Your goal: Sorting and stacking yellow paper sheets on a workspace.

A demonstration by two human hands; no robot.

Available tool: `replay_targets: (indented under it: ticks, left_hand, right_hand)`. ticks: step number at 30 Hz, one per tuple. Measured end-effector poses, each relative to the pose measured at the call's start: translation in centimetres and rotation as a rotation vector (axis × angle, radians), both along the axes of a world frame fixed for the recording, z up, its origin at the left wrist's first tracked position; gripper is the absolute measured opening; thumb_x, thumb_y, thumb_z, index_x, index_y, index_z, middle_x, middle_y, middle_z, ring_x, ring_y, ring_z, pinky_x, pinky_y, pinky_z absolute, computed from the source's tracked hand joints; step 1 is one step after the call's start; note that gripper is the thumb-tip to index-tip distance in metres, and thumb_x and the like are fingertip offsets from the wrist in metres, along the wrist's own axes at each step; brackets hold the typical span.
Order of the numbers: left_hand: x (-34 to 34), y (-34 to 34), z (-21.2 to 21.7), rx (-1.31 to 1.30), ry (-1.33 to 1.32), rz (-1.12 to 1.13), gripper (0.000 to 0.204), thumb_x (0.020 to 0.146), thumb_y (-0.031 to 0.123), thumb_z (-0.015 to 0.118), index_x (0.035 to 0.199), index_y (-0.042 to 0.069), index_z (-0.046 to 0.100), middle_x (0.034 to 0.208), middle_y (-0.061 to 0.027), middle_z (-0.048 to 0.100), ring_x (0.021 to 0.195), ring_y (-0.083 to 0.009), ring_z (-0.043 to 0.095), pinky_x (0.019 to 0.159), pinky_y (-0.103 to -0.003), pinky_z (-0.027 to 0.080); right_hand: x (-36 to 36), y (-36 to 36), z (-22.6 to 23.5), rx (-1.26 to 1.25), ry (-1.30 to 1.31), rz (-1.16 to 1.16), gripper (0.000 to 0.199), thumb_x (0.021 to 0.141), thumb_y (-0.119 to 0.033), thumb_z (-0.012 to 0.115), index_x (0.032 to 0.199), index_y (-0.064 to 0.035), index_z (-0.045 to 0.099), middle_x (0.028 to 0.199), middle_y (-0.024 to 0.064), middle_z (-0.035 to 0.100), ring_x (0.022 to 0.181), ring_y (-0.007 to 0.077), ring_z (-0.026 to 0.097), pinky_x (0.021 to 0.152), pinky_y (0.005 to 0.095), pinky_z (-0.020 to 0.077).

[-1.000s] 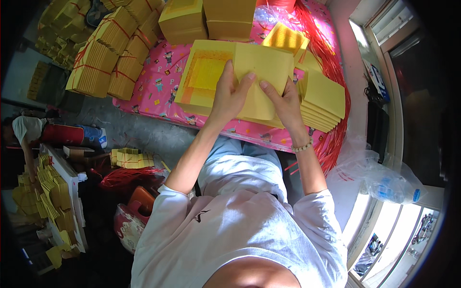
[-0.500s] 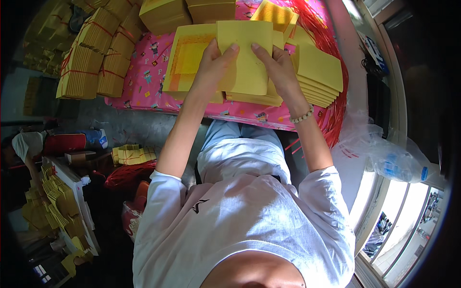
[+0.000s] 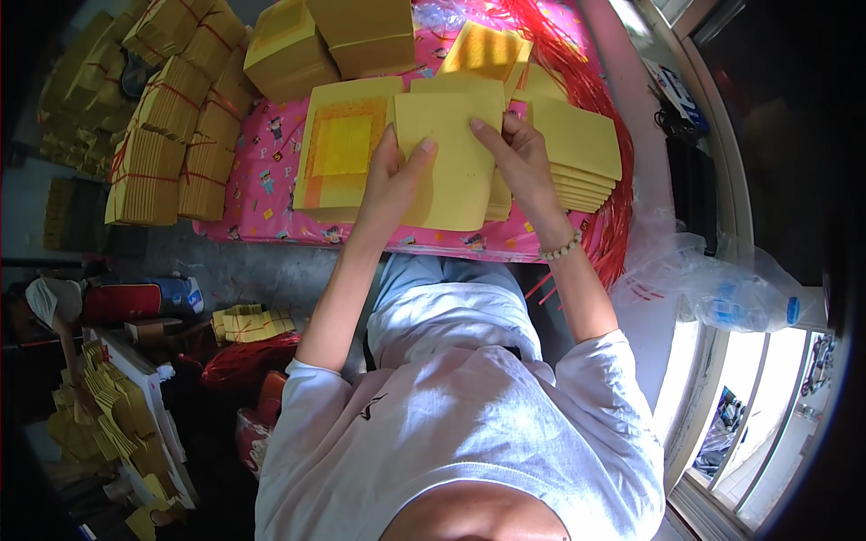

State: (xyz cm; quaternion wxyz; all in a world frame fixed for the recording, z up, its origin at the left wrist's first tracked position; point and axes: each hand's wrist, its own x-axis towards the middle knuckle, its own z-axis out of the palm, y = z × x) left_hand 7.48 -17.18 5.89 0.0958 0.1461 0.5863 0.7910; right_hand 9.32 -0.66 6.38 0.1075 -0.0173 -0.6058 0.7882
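Note:
Both my hands hold up a plain yellow paper piece (image 3: 446, 180), thumbs on its face and fingers behind. My left hand (image 3: 393, 178) grips its left edge, and my right hand (image 3: 526, 167) grips the right edge. Whether it is one sheet or a thin folded bundle, I cannot tell. Just left of it on the pink patterned cloth (image 3: 262, 194) lies a stack of yellow paper (image 3: 347, 144) with an orange and bright yellow printed square. More plain yellow paper sits partly hidden behind the held piece. Right of my right hand is a fanned pile of folded yellow papers (image 3: 577, 144).
Two tall yellow paper blocks (image 3: 361, 36) stand at the back. Bundles tied with red string (image 3: 149, 171) are piled at the left. Long red strings (image 3: 606, 108) hang along the table's right side. A clear plastic bag (image 3: 740, 288) lies right. Lower left, another person's arm (image 3: 68, 347) reaches over papers.
My hands have brought the yellow paper a little nearer to me, still gripping both edges. The whole view has shifted slightly, so the table appears lower and further left.

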Motion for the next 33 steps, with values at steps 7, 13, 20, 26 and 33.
replay_targets:
  ticks: [7, 13, 20, 26, 33]
  left_hand:
    - [0.7, 0.0, 0.1, -0.008, -0.016, -0.049, 0.032, 0.095, 0.009, 0.054, 0.125, 0.002, 0.048, 0.116, -0.0046, 0.059, 0.106, -0.0099, 0.054, 0.091, -0.026, 0.043]
    - [0.6, -0.9, -0.5, -0.048, -0.035, -0.038, 0.032, 0.095, 0.011, 0.055, 0.125, 0.002, 0.049, 0.116, -0.0044, 0.060, 0.106, -0.0097, 0.054, 0.091, -0.025, 0.043]
    - [0.2, -1.5, -1.6, -0.059, -0.081, -0.103, 0.033, 0.094, 0.012, 0.057, 0.124, 0.002, 0.050, 0.117, -0.0043, 0.060, 0.106, -0.0101, 0.055, 0.091, -0.026, 0.044]
    - [0.7, -1.3, -1.8, -0.039, -0.057, -0.097, 0.032, 0.094, 0.011, 0.057, 0.124, 0.002, 0.050, 0.116, -0.0046, 0.060, 0.106, -0.0104, 0.055, 0.090, -0.026, 0.044]
    - [0.9, -1.3, -1.9, -0.051, -0.082, -0.100, 0.035, 0.093, 0.010, 0.056, 0.126, 0.001, 0.048, 0.116, -0.0060, 0.060, 0.106, -0.0106, 0.054, 0.090, -0.026, 0.044]
  right_hand:
    - [0.1, 1.7, -1.3, 0.037, -0.034, -0.031, 0.019, 0.092, -0.020, 0.063, 0.091, -0.0017, 0.066, 0.077, -0.0018, 0.064, 0.065, 0.0010, 0.055, 0.055, 0.0174, 0.0411]
    - [2.5, 1.2, -0.4, 0.034, -0.174, 0.080, 0.022, 0.093, -0.020, 0.062, 0.091, 0.0016, 0.066, 0.079, 0.0027, 0.067, 0.070, 0.0051, 0.061, 0.062, 0.0211, 0.0505]
    - [3.0, 0.9, -2.2, 0.086, -0.162, 0.148, 0.025, 0.093, -0.019, 0.060, 0.097, 0.0053, 0.065, 0.082, 0.0045, 0.068, 0.073, 0.0083, 0.064, 0.066, 0.0223, 0.0544]
    - [4.1, 0.6, -2.3, 0.064, -0.213, 0.184, 0.027, 0.093, -0.018, 0.060, 0.105, 0.0058, 0.064, 0.087, 0.0068, 0.069, 0.075, 0.0093, 0.065, 0.065, 0.0230, 0.0549]
    - [4.8, 1.4, -3.6, 0.164, -0.227, 0.279, 0.025, 0.092, -0.018, 0.062, 0.101, 0.0055, 0.066, 0.086, 0.0069, 0.069, 0.073, 0.0094, 0.065, 0.064, 0.0244, 0.0548]
